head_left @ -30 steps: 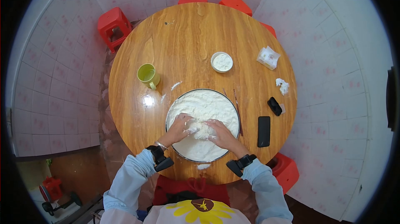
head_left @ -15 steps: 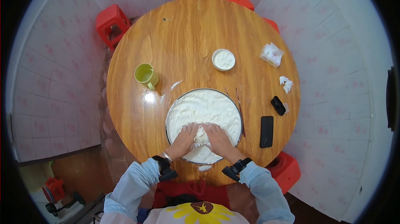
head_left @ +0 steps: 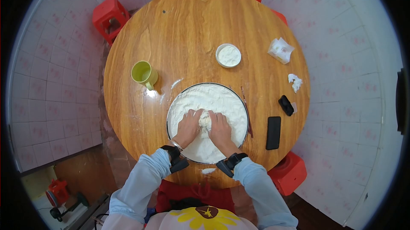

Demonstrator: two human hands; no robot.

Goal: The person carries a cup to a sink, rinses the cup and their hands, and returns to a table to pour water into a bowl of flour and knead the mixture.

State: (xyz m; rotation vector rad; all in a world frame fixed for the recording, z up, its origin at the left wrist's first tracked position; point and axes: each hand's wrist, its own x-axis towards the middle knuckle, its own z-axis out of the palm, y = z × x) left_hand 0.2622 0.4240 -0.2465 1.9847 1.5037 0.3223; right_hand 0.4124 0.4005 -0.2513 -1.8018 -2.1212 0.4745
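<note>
A wide round tray (head_left: 168, 123) full of white flour (head_left: 209, 94) sits at the near side of the table. In its middle lies a pale, lumpy piece of dough (head_left: 205, 121). My left hand (head_left: 188, 128) presses on the dough's left side with fingers curled over it. From the right, my right hand (head_left: 220, 131) grips the same lump, its fingers bent inward. The fingertips and the underside of the dough are partly hidden. Both wrists wear black straps.
A green mug (head_left: 144, 73) stands left of the tray, and a white bowl of flour (head_left: 228, 55) behind it. Dark chopsticks (head_left: 249, 123) lie along the tray's right edge. Farther right are a black phone (head_left: 273, 133), a black object (head_left: 285, 105), crumpled tissue (head_left: 294, 83) and a tissue pack (head_left: 281, 51).
Both hands have moved farther into the tray and drawn together around the dough. Their fingers, flatter before, are now curled over the lump. The view has shifted slightly.
</note>
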